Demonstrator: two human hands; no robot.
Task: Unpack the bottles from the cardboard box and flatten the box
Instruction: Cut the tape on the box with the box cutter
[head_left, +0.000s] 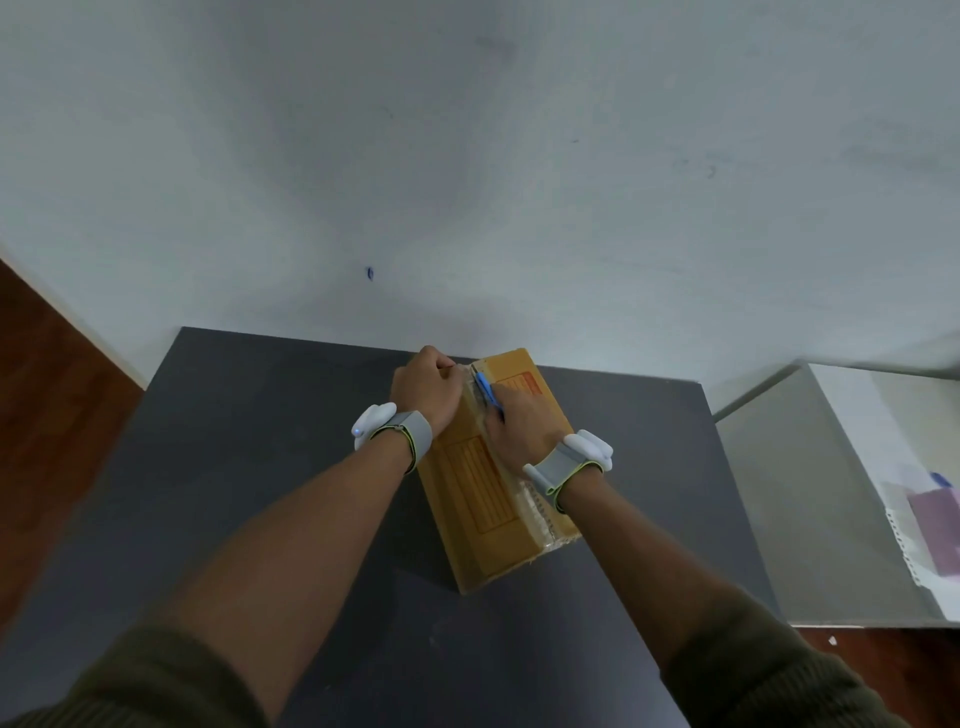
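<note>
Tape still seals the long brown cardboard box (496, 478), which lies closed on the dark grey table (260, 467), with its far end near the white wall (467, 156). No bottles are visible, so I judge they are still inside and the unpacking has not started. The left hand (427, 391) is curled over the far left edge of the box, probably to keep it steady. The right hand (522, 423) is closed around a small blue cutting tool (485, 389), and the tip rests on the clear tape seam (535, 499) near the far end. It seems the tool is placed to cut along this seam.
</note>
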